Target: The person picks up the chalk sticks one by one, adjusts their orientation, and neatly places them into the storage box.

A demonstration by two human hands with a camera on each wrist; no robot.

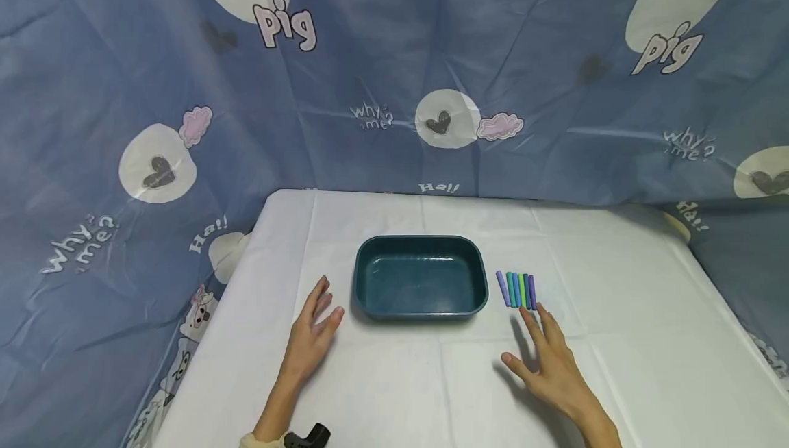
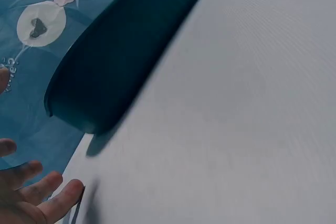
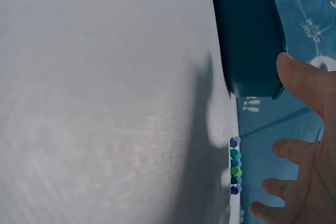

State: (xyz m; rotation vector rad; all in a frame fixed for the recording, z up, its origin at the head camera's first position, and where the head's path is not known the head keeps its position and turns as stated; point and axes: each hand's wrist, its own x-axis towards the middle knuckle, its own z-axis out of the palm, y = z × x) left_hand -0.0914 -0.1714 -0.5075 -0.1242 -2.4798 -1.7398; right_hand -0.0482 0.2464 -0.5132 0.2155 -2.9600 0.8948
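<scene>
A dark teal rectangular tray [image 1: 421,290] with rounded corners sits on the white cloth, its inside bare. Just right of it, several short coloured sticks [image 1: 522,290] lie side by side in a row: lavender, teal, blue, bright green, navy and purple. My left hand [image 1: 310,345] hovers off the tray's near left corner, fingers spread and holding nothing. The right hand [image 1: 551,369], also spread and bare, reaches over the cloth with its fingertips close to the near ends of the sticks. In the right wrist view the stick ends [image 3: 234,171] show beyond the tray.
A white cloth [image 1: 382,386] with fold lines covers the table. Blue printed fabric [image 1: 370,37] hangs behind and along both sides. On the left wrist is a black strap or device [image 1: 308,436] beside a pale cuff. The right hand casts a shadow on the cloth.
</scene>
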